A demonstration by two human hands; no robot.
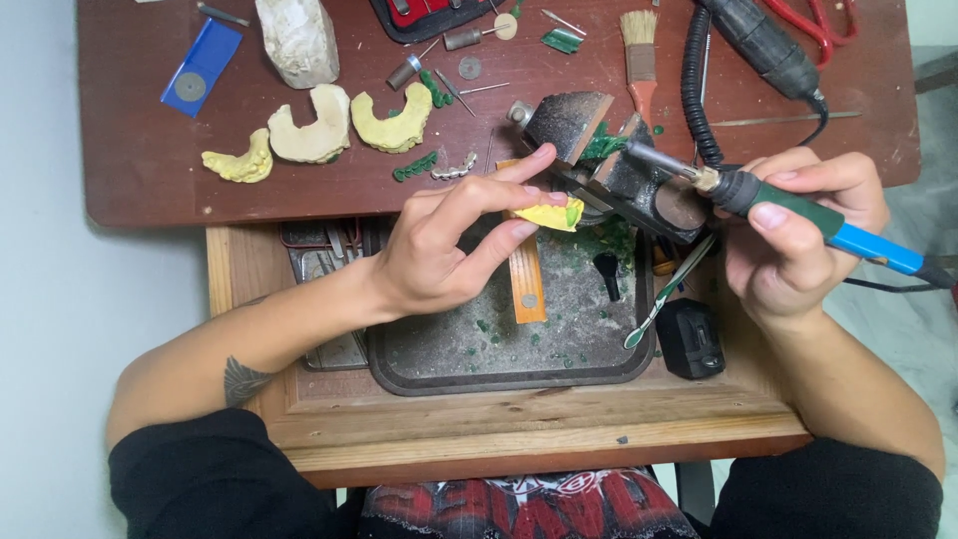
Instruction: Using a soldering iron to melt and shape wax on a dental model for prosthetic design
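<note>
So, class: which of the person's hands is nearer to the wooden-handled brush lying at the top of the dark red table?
Right. The right hand sits below-right of the brush; the left hand lies farther, below-left.

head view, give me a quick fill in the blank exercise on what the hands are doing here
1. The left hand pinches a small ____ dental cast piece.
2. The right hand grips a handpiece tool with a green and ____ handle.
3. The brush lies on the ____ benchtop.

Missing words: yellow; blue; brown
</note>
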